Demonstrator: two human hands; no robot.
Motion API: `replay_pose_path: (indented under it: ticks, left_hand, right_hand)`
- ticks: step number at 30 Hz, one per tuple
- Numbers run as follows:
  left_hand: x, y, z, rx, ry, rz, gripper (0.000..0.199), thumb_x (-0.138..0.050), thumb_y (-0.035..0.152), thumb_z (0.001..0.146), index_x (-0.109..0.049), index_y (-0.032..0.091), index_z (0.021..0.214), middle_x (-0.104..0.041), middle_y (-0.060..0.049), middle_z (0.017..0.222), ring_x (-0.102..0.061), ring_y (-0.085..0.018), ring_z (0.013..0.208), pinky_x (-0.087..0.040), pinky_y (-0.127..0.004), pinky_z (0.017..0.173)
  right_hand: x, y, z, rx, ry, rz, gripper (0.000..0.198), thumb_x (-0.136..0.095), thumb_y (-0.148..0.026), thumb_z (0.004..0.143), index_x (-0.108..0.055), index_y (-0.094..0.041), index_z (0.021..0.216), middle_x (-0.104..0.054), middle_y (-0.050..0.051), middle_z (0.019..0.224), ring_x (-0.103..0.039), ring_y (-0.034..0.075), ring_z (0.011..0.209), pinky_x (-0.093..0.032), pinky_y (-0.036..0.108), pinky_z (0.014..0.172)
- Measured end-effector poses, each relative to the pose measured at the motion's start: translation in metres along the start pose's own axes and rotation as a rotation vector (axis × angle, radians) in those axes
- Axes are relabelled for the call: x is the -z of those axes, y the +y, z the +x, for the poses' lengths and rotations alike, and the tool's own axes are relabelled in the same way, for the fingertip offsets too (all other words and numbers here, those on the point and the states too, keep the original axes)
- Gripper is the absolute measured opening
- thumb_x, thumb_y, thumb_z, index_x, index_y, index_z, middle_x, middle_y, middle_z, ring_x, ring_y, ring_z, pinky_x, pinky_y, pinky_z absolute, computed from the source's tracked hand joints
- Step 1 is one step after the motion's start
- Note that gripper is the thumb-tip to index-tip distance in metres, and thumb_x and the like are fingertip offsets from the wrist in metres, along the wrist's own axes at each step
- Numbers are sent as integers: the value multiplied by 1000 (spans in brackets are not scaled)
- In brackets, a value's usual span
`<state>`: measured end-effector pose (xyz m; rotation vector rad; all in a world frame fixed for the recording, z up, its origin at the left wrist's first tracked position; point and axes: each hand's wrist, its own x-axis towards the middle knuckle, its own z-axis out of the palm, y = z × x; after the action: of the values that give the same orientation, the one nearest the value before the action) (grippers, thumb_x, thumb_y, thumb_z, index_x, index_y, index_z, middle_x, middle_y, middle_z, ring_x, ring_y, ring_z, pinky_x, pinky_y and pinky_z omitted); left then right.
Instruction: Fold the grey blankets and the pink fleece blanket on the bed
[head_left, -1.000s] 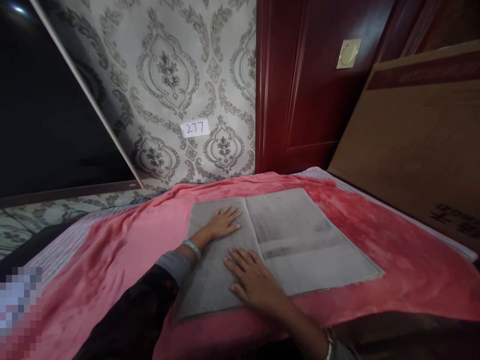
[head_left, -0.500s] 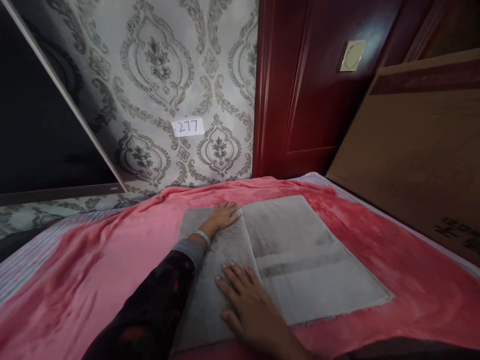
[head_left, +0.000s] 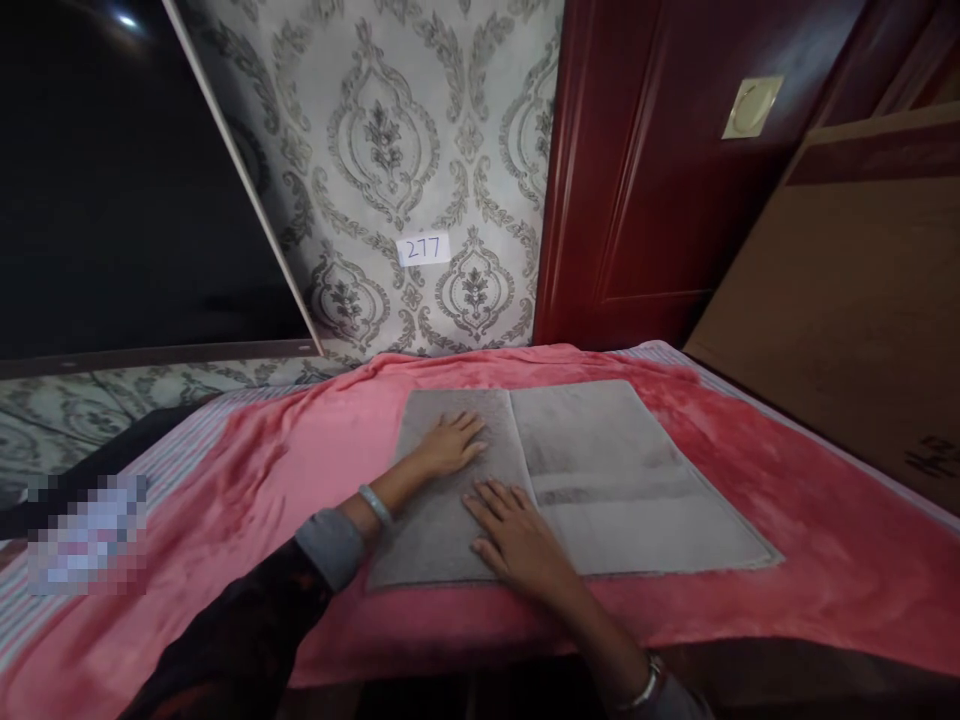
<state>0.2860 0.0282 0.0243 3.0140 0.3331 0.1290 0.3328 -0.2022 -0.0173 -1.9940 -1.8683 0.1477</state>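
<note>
A grey plush mat [head_left: 615, 440] lies spread on a pink blanket [head_left: 330, 440]. Its left part forms a flap, whose edge runs as a line down the middle. My left hand [head_left: 450, 445] rests flat on this left part, fingers spread, with a bracelet on the wrist. Closer to me, my right hand [head_left: 517, 535] also lies flat on the mat, fingers apart, near the flap's edge and the mat's front side. Neither hand grips anything. A darker band crosses the right part of the mat.
Behind the blanket stands a patterned wall with a paper label [head_left: 424, 249] reading 277. A dark screen [head_left: 135, 200] is at the left, a red door panel [head_left: 645, 180] at the back right. A large cardboard sheet [head_left: 847, 290] leans at the right. Striped cloth [head_left: 180, 440] shows beneath the blanket.
My left hand has slid toward me along the mat, and my right hand lies nearer the flap's edge. The view has turned slightly left, showing more of the screen.
</note>
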Motion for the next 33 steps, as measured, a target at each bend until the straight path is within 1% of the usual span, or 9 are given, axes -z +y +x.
replay_pose_path:
  ticks: [4, 9, 12, 14, 16, 21, 26, 29, 33]
  left_hand:
    - [-8, -2, -34, 127, 11, 81, 60, -29, 50, 101, -32, 25, 155, -27, -11, 164, -21, -31, 152, -16, -64, 120]
    - [-5, 6, -33, 138, 18, 78, 57, -32, 46, 101, -35, 24, 154, -29, -10, 163, -22, -31, 152, -16, -62, 120]
    - [8, 3, -33, 148, 19, -7, 54, -35, 40, 101, -38, 24, 152, -35, -8, 161, -26, -26, 151, -17, -59, 122]
    - [17, -3, -38, 228, 85, -30, 51, -33, 35, 101, -42, 23, 150, -42, -9, 157, -30, -24, 149, -16, -56, 123]
    - [21, -9, -44, 340, 145, -8, 51, -34, 35, 101, -43, 21, 149, -43, -12, 156, -31, -26, 149, -15, -59, 122]
    - [7, -15, -57, 438, 56, 63, 61, -39, 47, 98, -35, 23, 154, -24, -13, 164, -21, -32, 152, -27, -65, 115]
    - [-6, -15, -59, 403, 92, 97, 59, -36, 47, 99, -38, 22, 153, -28, -14, 163, -24, -31, 151, -32, -57, 115]
    - [-6, -17, -59, 395, 104, 87, 58, -36, 47, 99, -39, 23, 152, -29, -13, 163, -25, -31, 151, -33, -58, 115]
    - [-8, -19, -60, 382, 120, 59, 57, -37, 45, 99, -41, 24, 151, -29, -12, 163, -25, -31, 151, -32, -60, 115]
  right_hand:
    - [-2, -3, 0, -3, 4, -21, 55, -48, -40, 102, -40, -24, 154, -29, 6, 161, -22, 24, 149, -16, 50, 122]
    - [4, 7, 7, 9, -43, 22, 56, -55, -34, 97, -45, -22, 151, -36, 8, 157, -31, 25, 146, -26, 48, 120]
    - [21, 17, 29, -21, -21, 90, 55, -54, -25, 94, -48, -18, 148, -50, 12, 147, -47, 24, 135, -38, 41, 113]
    - [34, 20, 53, -41, 60, 83, 56, -51, -21, 93, -47, -16, 149, -53, 12, 144, -51, 24, 131, -39, 40, 112]
    - [43, 20, 81, -78, 121, 14, 58, -50, -21, 93, -43, -13, 151, -48, 14, 149, -44, 25, 137, -34, 41, 116]
    - [28, 20, 128, -224, 68, -161, 61, -45, -35, 101, -33, -12, 156, -25, 14, 161, -19, 29, 150, -20, 52, 120]
    - [3, 31, 127, -202, 37, -216, 56, -38, -45, 105, -35, -21, 156, -26, 7, 162, -20, 26, 149, -18, 50, 120]
    - [7, 45, 121, -200, 19, -231, 56, -36, -48, 105, -36, -24, 156, -26, 6, 162, -20, 26, 150, -19, 48, 120]
    - [24, 72, 108, -339, -20, -251, 57, -33, -47, 106, -33, -22, 157, -23, 8, 163, -20, 25, 150, -21, 47, 119]
